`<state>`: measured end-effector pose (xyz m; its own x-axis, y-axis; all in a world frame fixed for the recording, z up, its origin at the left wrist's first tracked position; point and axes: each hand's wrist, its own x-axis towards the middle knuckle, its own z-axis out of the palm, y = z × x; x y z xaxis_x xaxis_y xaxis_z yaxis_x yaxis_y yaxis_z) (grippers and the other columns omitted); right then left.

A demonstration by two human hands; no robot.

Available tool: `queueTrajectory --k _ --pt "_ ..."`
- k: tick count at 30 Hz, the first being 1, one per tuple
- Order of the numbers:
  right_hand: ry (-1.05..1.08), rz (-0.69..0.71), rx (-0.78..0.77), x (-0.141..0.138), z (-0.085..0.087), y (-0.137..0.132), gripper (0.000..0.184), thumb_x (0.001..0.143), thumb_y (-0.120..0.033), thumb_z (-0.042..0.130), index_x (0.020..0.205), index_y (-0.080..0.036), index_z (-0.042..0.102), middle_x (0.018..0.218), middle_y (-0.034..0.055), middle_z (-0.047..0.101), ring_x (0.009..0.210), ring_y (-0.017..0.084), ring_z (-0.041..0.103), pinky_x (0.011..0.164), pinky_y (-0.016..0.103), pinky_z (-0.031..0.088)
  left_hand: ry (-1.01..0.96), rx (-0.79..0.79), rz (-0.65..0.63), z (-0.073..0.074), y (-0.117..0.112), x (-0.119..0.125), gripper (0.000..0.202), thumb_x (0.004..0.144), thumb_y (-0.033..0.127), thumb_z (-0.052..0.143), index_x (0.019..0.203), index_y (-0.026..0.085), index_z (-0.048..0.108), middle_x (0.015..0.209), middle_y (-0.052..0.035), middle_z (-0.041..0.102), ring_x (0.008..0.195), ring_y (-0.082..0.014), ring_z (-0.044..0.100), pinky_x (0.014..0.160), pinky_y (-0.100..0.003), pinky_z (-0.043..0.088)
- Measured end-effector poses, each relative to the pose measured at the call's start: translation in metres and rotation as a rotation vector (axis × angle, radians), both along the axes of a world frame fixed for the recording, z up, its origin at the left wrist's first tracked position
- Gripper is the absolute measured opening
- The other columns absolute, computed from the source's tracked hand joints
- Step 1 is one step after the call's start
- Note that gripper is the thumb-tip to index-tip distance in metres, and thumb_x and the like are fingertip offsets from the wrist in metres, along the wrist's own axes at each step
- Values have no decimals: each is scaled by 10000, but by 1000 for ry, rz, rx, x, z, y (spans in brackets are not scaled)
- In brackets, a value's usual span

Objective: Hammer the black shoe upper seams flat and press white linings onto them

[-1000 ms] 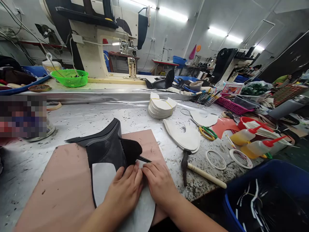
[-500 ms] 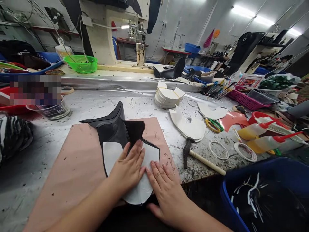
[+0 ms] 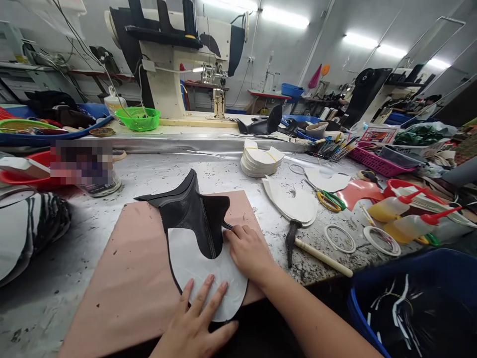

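The person's left hand (image 3: 197,320) rests, fingers spread, on the near edge of a white curved piece (image 3: 186,248) against a black leather piece (image 3: 182,214), on a pink board (image 3: 122,278) at near centre. Apart from it, the right hand (image 3: 246,251) curls at the right edge; whether it pinches cannot be told. A hammer (image 3: 320,255) lies farther right.

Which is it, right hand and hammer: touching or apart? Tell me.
Apart: the head view shows board and tabletop between the right hand and the hammer.
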<state>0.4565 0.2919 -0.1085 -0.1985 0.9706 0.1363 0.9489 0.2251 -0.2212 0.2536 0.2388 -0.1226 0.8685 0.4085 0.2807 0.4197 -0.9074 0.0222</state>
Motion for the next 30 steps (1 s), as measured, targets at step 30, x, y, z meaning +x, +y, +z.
queueTrajectory --k 30 --pt "643 86 -66 35 -3 -45 307 948 -354 328 1119 -194 526 1101 91 636 1056 203 572 985 415 406 -215 138 83 -2 52 54 170 803 79 495 762 199 609 920 -23 687 850 -176 580 749 -303 400"
